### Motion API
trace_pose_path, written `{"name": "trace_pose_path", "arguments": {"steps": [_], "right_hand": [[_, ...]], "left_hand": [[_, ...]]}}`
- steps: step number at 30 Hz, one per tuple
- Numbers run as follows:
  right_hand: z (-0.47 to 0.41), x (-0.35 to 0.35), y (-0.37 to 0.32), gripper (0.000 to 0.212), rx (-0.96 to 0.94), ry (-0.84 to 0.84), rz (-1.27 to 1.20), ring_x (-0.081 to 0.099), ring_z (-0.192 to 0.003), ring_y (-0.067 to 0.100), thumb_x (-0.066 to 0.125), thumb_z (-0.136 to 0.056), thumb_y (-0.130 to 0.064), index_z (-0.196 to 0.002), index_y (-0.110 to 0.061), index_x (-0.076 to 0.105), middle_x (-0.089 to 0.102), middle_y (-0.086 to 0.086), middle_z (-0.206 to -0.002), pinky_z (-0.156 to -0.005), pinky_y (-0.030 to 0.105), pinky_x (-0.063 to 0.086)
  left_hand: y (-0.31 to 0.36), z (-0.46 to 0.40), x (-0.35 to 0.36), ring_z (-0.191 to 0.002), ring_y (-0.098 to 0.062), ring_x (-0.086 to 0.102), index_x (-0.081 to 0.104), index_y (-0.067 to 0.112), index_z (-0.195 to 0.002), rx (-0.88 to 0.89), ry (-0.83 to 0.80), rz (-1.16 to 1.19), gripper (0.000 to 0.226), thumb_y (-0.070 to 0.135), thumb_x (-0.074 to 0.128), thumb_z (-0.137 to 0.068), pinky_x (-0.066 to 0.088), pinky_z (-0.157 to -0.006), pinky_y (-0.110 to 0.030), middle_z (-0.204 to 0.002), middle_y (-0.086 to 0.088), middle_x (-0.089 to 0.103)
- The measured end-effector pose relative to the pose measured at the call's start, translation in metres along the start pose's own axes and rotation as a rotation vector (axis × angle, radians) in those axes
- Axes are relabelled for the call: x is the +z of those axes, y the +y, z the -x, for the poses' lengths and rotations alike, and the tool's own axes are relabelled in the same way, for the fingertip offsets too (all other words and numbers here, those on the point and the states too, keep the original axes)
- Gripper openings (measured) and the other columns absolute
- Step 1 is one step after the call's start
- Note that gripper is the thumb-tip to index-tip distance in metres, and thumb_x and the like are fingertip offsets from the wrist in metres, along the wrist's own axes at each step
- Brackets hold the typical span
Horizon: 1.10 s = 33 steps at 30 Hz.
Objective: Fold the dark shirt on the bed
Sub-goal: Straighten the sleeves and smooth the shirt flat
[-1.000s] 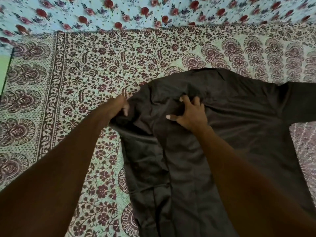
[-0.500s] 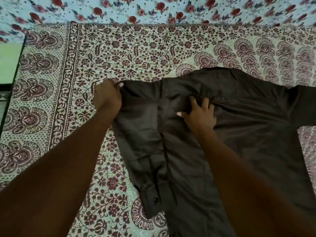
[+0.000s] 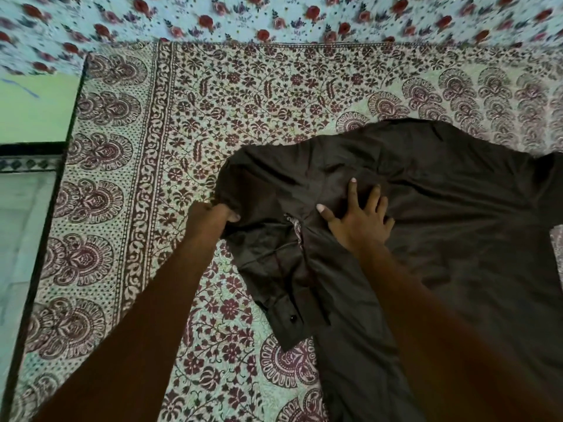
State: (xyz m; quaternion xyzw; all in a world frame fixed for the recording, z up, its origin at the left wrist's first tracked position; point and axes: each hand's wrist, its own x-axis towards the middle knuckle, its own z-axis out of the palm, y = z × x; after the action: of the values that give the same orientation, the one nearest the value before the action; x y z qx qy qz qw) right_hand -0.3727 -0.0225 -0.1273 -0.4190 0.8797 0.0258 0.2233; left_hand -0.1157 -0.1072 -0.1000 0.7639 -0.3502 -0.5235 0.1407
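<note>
The dark shirt [image 3: 441,214] lies spread on the patterned bed cover [image 3: 243,102], filling the right half of the view. Its left sleeve is folded down along the body, and the buttoned cuff [image 3: 289,321] points toward me. My left hand [image 3: 213,216] grips the outer edge of that sleeve fold near the shoulder. My right hand [image 3: 359,220] presses flat on the cloth below the collar, fingers spread. The other sleeve runs out of view at the right edge.
A blue sheet with red roses [image 3: 274,16] covers the far part of the bed. The bed's left edge [image 3: 45,226] drops to a tiled floor [image 3: 18,239], and a green wall [image 3: 33,108] stands beyond it.
My left hand slid down and toward me along the sleeve's outer edge, still holding the cloth. The folded sleeve now lies flatter with its cuff showing. My right hand stayed pressed on the shirt.
</note>
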Motion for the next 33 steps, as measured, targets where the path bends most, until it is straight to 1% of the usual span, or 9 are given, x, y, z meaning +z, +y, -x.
{"name": "trace_pose_path", "arguments": {"steps": [3,8,11,13,16,19,24,29,33], "right_hand": [[0.010,0.002,-0.009,0.085,-0.051,0.081,0.022,-0.007,-0.153,0.038,0.035,-0.089,-0.079,-0.159,-0.041,0.005,-0.010,0.012,-0.168,-0.116,0.066,0.010],[0.024,0.015,-0.027,0.057,-0.273,0.103,0.043,0.011,-0.151,0.034,0.040,-0.102,-0.050,-0.156,-0.045,0.020,0.012,0.006,-0.166,-0.113,0.065,0.022],[0.025,0.018,-0.031,0.053,-0.217,0.051,-0.014,0.008,-0.153,0.031,0.038,-0.104,-0.047,-0.154,-0.048,0.022,0.010,0.002,-0.168,-0.114,0.064,0.020],[0.025,0.014,-0.036,0.053,-0.186,0.013,-0.018,0.006,-0.154,0.031,0.038,-0.104,-0.045,-0.155,-0.048,0.022,0.008,0.003,-0.168,-0.115,0.064,0.017],[0.028,0.005,-0.052,0.051,-0.179,0.043,0.008,0.014,-0.150,0.038,0.043,-0.102,-0.041,-0.152,-0.036,0.034,0.017,0.011,-0.164,-0.114,0.065,0.020],[0.033,0.003,-0.073,0.043,-0.297,0.111,0.046,0.027,-0.142,0.040,0.046,-0.101,-0.036,-0.143,-0.027,0.045,0.032,0.014,-0.153,-0.111,0.065,0.026],[0.041,0.015,-0.107,0.046,-0.338,0.020,-0.019,0.027,-0.139,0.043,0.047,-0.100,-0.050,-0.141,-0.029,0.050,0.031,0.016,-0.152,-0.113,0.062,0.029],[0.046,0.025,-0.123,0.062,-0.254,0.003,-0.039,0.022,-0.144,0.046,0.053,-0.091,-0.065,-0.139,-0.024,0.050,0.026,0.019,-0.159,-0.111,0.061,0.035],[0.049,0.028,-0.123,0.068,-0.263,-0.001,0.040,0.019,-0.147,0.047,0.059,-0.089,-0.061,-0.144,-0.025,0.040,0.022,0.021,-0.161,-0.111,0.062,0.035]], "left_hand": [[-0.012,0.003,-0.011,-0.096,-0.033,0.067,0.064,0.011,-0.100,0.193,0.051,0.100,0.011,0.012,0.069,-0.090,0.057,-0.086,-0.045,-0.115,-0.019,0.069],[0.009,-0.004,-0.049,-0.110,-0.044,0.062,0.065,0.010,-0.124,0.573,0.313,-0.484,0.031,0.012,0.056,-0.094,0.051,-0.091,-0.046,-0.115,-0.025,0.067],[0.008,-0.011,-0.072,-0.107,-0.043,0.064,0.069,0.014,-0.113,0.479,0.276,-0.586,0.029,0.034,0.064,-0.093,0.051,-0.086,-0.044,-0.110,-0.020,0.069],[0.007,-0.011,-0.081,-0.109,-0.041,0.064,0.069,0.007,-0.100,0.262,0.149,-0.282,0.020,0.025,0.067,-0.091,0.049,-0.086,-0.040,-0.099,-0.014,0.074],[-0.014,-0.004,-0.099,-0.117,-0.043,0.059,0.064,-0.004,-0.106,-0.096,-0.064,-0.062,0.022,-0.002,0.066,-0.084,0.051,-0.091,-0.043,-0.115,-0.021,0.068],[-0.042,0.009,-0.113,-0.089,-0.029,0.068,0.070,-0.002,-0.100,0.043,-0.127,-0.103,0.025,0.003,0.079,-0.077,0.054,-0.073,-0.031,-0.099,-0.018,0.072],[-0.039,-0.003,-0.124,-0.089,-0.028,0.069,0.059,0.018,-0.108,0.093,-0.035,0.534,0.017,0.007,0.062,-0.095,0.061,-0.066,-0.043,-0.106,-0.011,0.069],[-0.028,-0.026,-0.151,-0.111,-0.041,0.061,0.064,-0.001,-0.111,0.348,0.383,-0.161,0.032,0.028,0.063,-0.097,0.047,-0.092,-0.043,-0.115,-0.027,0.065],[-0.023,-0.039,-0.173,-0.115,-0.043,0.059,0.062,-0.005,-0.113,0.355,0.434,-0.217,0.043,0.036,0.054,-0.102,0.044,-0.091,-0.041,-0.119,-0.029,0.063]]}}
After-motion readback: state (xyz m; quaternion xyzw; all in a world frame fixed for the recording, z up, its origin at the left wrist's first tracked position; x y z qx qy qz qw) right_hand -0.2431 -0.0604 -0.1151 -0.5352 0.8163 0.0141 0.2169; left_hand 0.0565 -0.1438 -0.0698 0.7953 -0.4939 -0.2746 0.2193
